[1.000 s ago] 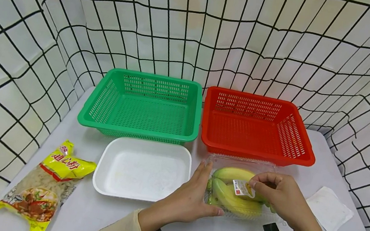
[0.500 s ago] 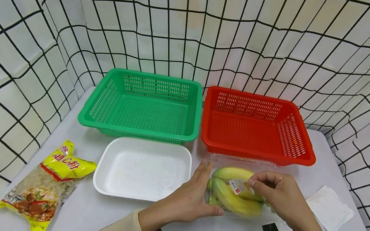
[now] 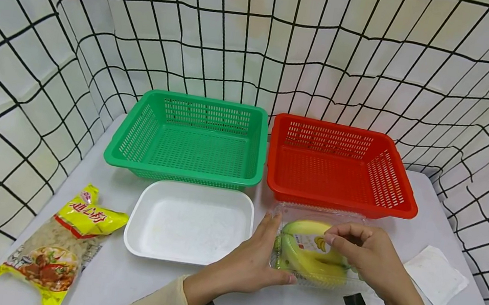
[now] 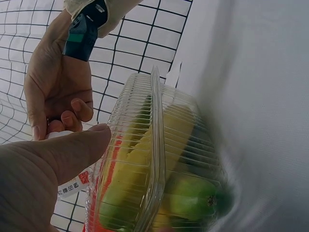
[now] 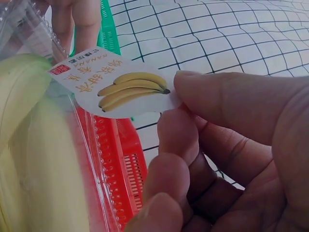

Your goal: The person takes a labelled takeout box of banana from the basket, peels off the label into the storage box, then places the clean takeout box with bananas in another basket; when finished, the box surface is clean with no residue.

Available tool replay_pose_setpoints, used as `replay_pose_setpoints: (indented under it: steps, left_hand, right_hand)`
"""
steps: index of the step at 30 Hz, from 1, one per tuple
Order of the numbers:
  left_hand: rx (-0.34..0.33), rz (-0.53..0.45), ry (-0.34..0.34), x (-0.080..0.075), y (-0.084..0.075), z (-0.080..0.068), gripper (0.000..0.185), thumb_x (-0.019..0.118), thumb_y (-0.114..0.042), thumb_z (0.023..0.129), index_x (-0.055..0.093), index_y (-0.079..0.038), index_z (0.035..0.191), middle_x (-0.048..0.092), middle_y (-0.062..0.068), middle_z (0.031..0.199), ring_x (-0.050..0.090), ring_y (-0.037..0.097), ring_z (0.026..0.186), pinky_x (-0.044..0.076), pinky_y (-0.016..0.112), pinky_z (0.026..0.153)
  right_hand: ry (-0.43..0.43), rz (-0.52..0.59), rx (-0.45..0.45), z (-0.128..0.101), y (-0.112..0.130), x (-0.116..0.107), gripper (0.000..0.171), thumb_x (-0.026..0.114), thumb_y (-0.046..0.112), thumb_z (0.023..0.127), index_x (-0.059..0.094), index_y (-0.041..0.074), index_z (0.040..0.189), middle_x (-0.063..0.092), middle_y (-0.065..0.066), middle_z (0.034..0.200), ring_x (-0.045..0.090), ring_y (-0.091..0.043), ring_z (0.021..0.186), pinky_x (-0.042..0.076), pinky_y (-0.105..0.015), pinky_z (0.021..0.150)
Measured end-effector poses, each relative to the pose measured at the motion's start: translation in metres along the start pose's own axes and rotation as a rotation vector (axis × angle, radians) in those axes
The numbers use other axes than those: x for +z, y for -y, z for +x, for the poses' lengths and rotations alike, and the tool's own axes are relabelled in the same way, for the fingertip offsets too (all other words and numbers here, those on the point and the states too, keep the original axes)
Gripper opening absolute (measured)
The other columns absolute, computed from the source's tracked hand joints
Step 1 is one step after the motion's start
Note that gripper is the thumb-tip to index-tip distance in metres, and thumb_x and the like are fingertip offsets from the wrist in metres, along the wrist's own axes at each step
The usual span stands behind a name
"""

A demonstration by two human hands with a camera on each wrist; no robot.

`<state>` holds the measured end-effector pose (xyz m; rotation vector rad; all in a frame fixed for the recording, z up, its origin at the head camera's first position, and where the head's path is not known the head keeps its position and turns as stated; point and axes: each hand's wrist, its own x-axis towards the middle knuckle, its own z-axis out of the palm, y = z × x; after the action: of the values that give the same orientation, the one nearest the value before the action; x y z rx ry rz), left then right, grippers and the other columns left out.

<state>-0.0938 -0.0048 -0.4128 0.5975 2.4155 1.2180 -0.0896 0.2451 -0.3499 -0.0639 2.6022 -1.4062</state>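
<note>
Label (image 3: 312,242) peeled leftward, pinched by right hand (image 3: 363,255); left hand (image 3: 252,267) flat against clamshell (image 3: 316,275)

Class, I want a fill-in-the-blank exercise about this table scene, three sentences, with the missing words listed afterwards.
1. The right hand pinches a label printed with a picture of ____.
2. The left hand rests against the clear box in front of the ____ basket.
3. The white tray lies in front of the ____ basket.

Missing words: bananas; red; green

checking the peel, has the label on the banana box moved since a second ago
Yes. The label, pinched by the right hand, has shifted slightly left and up, toward the red basket.
</note>
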Motion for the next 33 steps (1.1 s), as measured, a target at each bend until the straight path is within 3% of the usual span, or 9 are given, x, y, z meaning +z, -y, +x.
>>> replay_pose_setpoints:
  steps: [13,17,21,24,29,33]
  left_hand:
    - [0.032,-0.005,-0.005,-0.003,0.001,-0.002,0.123,0.083,-0.041,0.088,-0.008,-0.024,0.168,0.002,0.009,0.175,0.008,0.028,0.161,0.033,0.058,0.12]
    - [0.043,-0.008,-0.024,-0.009,0.0,-0.008,0.118,0.084,-0.039,0.088,0.001,-0.017,0.169,0.008,0.007,0.175,0.013,0.026,0.16,0.031,0.055,0.122]
    - [0.038,-0.07,-0.045,-0.021,-0.001,-0.02,0.11,0.084,-0.037,0.087,0.013,-0.013,0.168,0.021,0.005,0.171,0.046,0.027,0.143,0.051,0.041,0.106]
    - [0.01,-0.126,-0.064,-0.033,0.002,-0.031,0.109,0.085,-0.037,0.088,0.014,-0.017,0.168,0.029,0.005,0.167,0.063,0.028,0.124,0.059,0.035,0.089]
    - [-0.033,-0.168,-0.138,-0.057,0.014,-0.05,0.104,0.085,-0.036,0.088,0.021,-0.018,0.167,0.034,0.009,0.165,0.063,0.037,0.125,0.058,0.05,0.096]
    - [-0.087,-0.14,-0.215,-0.076,0.028,-0.066,0.101,0.087,-0.038,0.086,0.027,-0.019,0.165,0.032,0.004,0.167,0.057,0.037,0.133,0.054,0.051,0.102]
  right_hand:
    - [0.011,0.03,-0.049,0.0,0.006,0.006,0.016,0.072,0.02,0.1,0.078,0.006,0.105,0.076,-0.009,0.103,0.064,-0.027,0.094,0.059,-0.032,0.078]
    - [0.021,0.04,-0.068,0.001,0.007,0.01,0.016,0.072,0.019,0.1,0.078,0.006,0.106,0.075,-0.009,0.103,0.063,-0.027,0.093,0.059,-0.032,0.077]
    - [0.035,0.058,-0.076,0.003,0.008,0.013,0.017,0.072,0.021,0.1,0.078,0.006,0.106,0.075,-0.008,0.103,0.062,-0.027,0.094,0.059,-0.032,0.076]
    - [0.039,0.069,-0.078,0.004,0.009,0.017,0.016,0.072,0.02,0.1,0.078,0.006,0.105,0.075,-0.008,0.102,0.062,-0.027,0.093,0.059,-0.032,0.075]
    - [0.053,0.088,-0.092,0.008,0.009,0.024,0.012,0.074,0.018,0.098,0.078,0.008,0.103,0.074,-0.01,0.098,0.06,-0.026,0.087,0.054,-0.029,0.067]
    - [0.072,0.104,-0.114,0.012,0.01,0.032,0.01,0.075,0.018,0.097,0.079,0.01,0.102,0.072,-0.013,0.095,0.058,-0.026,0.083,0.051,-0.027,0.062]
